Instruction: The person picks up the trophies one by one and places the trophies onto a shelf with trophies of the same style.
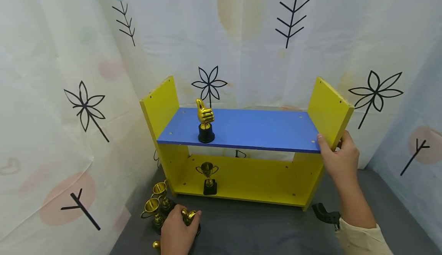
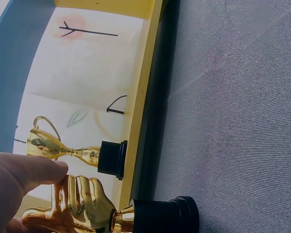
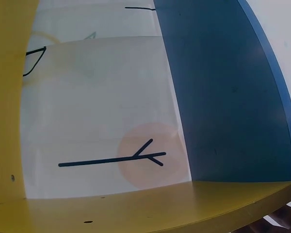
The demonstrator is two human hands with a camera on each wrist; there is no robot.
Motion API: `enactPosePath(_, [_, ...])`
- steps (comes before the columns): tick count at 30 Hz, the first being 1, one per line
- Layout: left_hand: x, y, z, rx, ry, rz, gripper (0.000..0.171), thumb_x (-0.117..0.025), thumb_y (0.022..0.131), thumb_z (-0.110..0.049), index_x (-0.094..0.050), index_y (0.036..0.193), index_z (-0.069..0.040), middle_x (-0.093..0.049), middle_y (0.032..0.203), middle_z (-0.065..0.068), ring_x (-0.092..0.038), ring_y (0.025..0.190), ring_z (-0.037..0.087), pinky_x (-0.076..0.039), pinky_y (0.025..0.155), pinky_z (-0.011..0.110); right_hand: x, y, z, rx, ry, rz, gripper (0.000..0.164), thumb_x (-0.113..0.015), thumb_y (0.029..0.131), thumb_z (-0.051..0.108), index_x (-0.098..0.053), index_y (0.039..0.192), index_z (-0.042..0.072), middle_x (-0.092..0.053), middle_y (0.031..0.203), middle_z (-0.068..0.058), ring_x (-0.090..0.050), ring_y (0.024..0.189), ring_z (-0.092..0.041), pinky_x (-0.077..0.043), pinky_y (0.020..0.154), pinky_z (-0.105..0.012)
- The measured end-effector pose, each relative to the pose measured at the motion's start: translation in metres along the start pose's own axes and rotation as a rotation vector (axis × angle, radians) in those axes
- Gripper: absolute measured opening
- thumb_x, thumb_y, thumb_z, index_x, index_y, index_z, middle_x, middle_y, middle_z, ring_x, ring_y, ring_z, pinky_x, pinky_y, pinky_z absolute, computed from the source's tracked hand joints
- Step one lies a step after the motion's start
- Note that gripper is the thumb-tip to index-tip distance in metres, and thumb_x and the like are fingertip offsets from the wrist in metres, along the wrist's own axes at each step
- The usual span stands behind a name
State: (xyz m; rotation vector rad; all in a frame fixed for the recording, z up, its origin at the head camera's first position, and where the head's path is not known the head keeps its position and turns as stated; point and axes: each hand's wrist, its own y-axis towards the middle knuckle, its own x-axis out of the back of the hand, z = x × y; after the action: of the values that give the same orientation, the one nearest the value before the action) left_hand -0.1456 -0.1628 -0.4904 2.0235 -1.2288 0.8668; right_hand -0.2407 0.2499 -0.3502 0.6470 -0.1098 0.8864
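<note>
My left hand (image 1: pixel 177 230) pinches a gold thumbs-up trophy (image 2: pixel 89 204) by its gold top, low in front of the shelf's left part. The trophy's black base (image 2: pixel 165 216) shows in the left wrist view. My right hand (image 1: pixel 341 159) grips the front edge of the right yellow side panel (image 1: pixel 329 111), thumb on the inner side near the blue board (image 1: pixel 255 130). Another thumbs-up trophy (image 1: pixel 205 122) stands on that blue board at the left. Below it, a gold cup trophy (image 1: pixel 208 177) with two handles stands on the yellow bottom board (image 1: pixel 248 176).
Left of my left hand, two gold cup trophies (image 1: pixel 152 207) stand by the shelf's left side. A further gold piece (image 1: pixel 156 244) is partly hidden by that hand. Grey cloth (image 1: pixel 262 224) covers the table, and a patterned curtain (image 1: pixel 255 55) hangs behind.
</note>
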Motion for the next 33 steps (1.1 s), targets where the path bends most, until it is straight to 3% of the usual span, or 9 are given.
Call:
enactPosePath(7, [-0.0001, 0.001, -0.0001, 0.007, -0.01, 0.0, 0.052, -0.089, 0.084, -0.043, -0.071, 0.105, 0.001, -0.07, 0.088, 0.011, -0.062, 0.066, 0.021, -0.053, 0.059, 0.045, 0.0008, 0.0003, 0.0005, -0.008, 0.021, 0.008, 0.053, -0.065, 0.103, 0.039, -0.057, 0.144, 0.006, -0.065, 0.137, -0.019, -0.066, 0.116, -0.033, -0.04, 0.067, 0.002])
enactPosePath(12, [0.0009, 0.0013, -0.001, -0.002, -0.016, -0.002, 0.052, -0.089, 0.084, -0.042, -0.071, 0.106, 0.001, -0.071, 0.088, 0.011, -0.062, 0.067, 0.021, -0.053, 0.059, 0.045, 0.0004, -0.0004, 0.0024, -0.002, 0.043, -0.019, 0.053, -0.065, 0.103, 0.038, -0.058, 0.144, 0.004, -0.065, 0.137, -0.019, -0.065, 0.122, -0.041, -0.039, 0.067, 0.002])
enactPosePath(14, [0.0011, 0.001, -0.0015, -0.004, -0.014, -0.002, 0.052, -0.089, 0.084, -0.042, -0.071, 0.106, 0.001, -0.071, 0.089, 0.011, -0.062, 0.067, 0.021, -0.053, 0.06, 0.045, -0.0004, -0.0009, 0.0023, 0.006, 0.032, -0.046, 0.051, -0.066, 0.103, 0.037, -0.06, 0.142, 0.005, -0.067, 0.135, -0.017, -0.067, 0.115, -0.033, -0.039, 0.066, 0.002])
enactPosePath(16, [0.0013, 0.0006, -0.0017, -0.004, -0.014, 0.0, 0.052, -0.089, 0.084, -0.042, -0.071, 0.106, 0.001, -0.071, 0.088, 0.011, -0.062, 0.067, 0.021, -0.053, 0.059, 0.045, -0.0014, -0.0013, 0.0017, 0.02, 0.02, -0.076, 0.049, -0.067, 0.103, 0.036, -0.063, 0.14, 0.005, -0.068, 0.132, -0.015, -0.065, 0.106, -0.017, -0.039, 0.066, 0.001])
enactPosePath(20, [0.0017, 0.0001, -0.0013, 0.0, -0.017, 0.005, 0.05, -0.089, 0.085, -0.042, -0.071, 0.105, 0.0, -0.069, 0.086, 0.009, -0.059, 0.065, 0.02, -0.051, 0.057, 0.042, -0.0024, -0.002, 0.0009, 0.042, 0.018, -0.119, 0.045, -0.069, 0.101, 0.034, -0.066, 0.135, 0.005, -0.069, 0.126, -0.012, -0.051, 0.09, 0.009, -0.04, 0.066, 0.0])
enactPosePath(27, [0.0009, -0.0007, -0.001, 0.0, -0.019, 0.015, 0.048, -0.088, 0.085, -0.042, -0.069, 0.104, -0.002, -0.063, 0.079, 0.005, -0.053, 0.06, 0.017, -0.043, 0.053, 0.037, -0.0007, -0.0039, 0.0022, 0.046, 0.026, -0.13, 0.047, -0.069, 0.101, 0.035, -0.067, 0.137, 0.005, -0.071, 0.129, -0.015, -0.05, 0.09, 0.009, -0.04, 0.068, 0.0])
enactPosePath(33, [-0.0002, -0.0015, -0.0003, 0.013, -0.013, 0.032, 0.048, -0.088, 0.085, -0.042, -0.069, 0.105, -0.003, -0.063, 0.079, 0.005, -0.054, 0.062, 0.017, -0.045, 0.055, 0.038, 0.0001, -0.0044, -0.0007, 0.064, 0.028, -0.139, 0.045, -0.071, 0.1, 0.032, -0.068, 0.135, 0.004, -0.071, 0.126, -0.016, -0.05, 0.088, 0.01, -0.039, 0.067, 0.0])
